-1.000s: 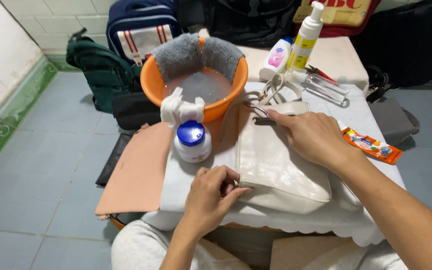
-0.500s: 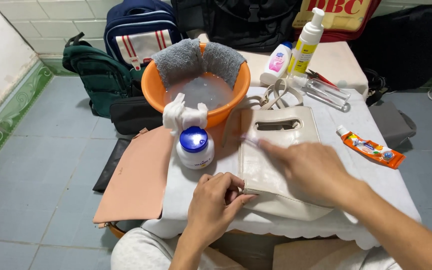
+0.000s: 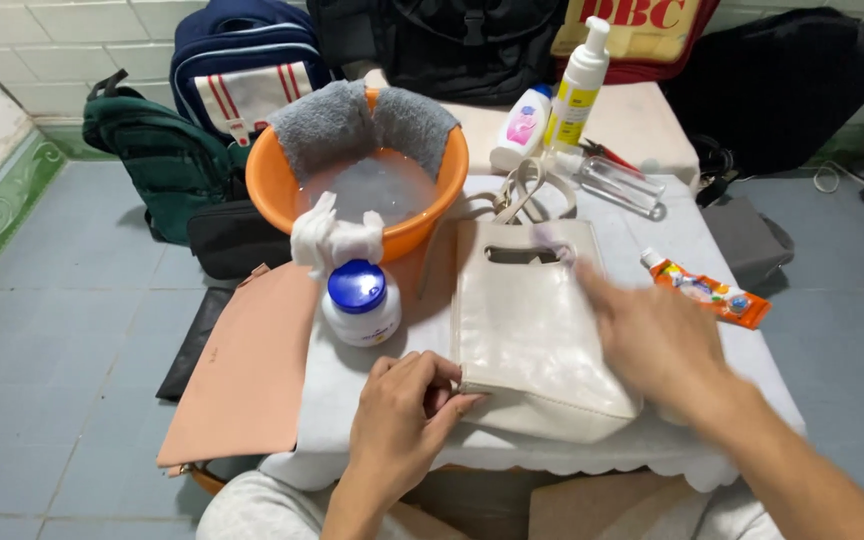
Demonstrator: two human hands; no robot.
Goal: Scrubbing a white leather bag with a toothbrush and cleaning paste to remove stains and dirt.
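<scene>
Cream handbag (image 3: 532, 330): glossy leather-like tote with a slot handle near its top edge, lying flat at the centre of the surface (image 3: 712, 250), which is draped in a white scalloped cloth; its base points to the near edge. Left hand (image 3: 402, 415): at the bag's near left corner, its grip closed to a pinch on that corner with fingers curled. Right hand (image 3: 657, 335): over the bag's right side, motion-blurred, its grip closed around a thin brush-like tool (image 3: 552, 240) whose blurred tip lies by the slot handle; how tightly it holds cannot be told. White jar with a blue lid (image 3: 359, 303): upright, just left of the bag. Orange basin (image 3: 282, 195): at the far left corner, holding cloudy water, with a grey towel (image 3: 362, 115) draped over its far rim and a white cloth (image 3: 332, 238) over its near rim. Pink flat bag (image 3: 252, 365): overhanging the left edge. Orange tube (image 3: 707, 290): near the right edge, apart from the bag. Far edge: a small white bottle with a pink label (image 3: 520, 125), a tall pump bottle (image 3: 577, 90), a clear bottle (image 3: 617, 185) lying on its side. Floor: a green backpack (image 3: 152, 150) and a navy backpack (image 3: 237, 70), beyond the basin.
</scene>
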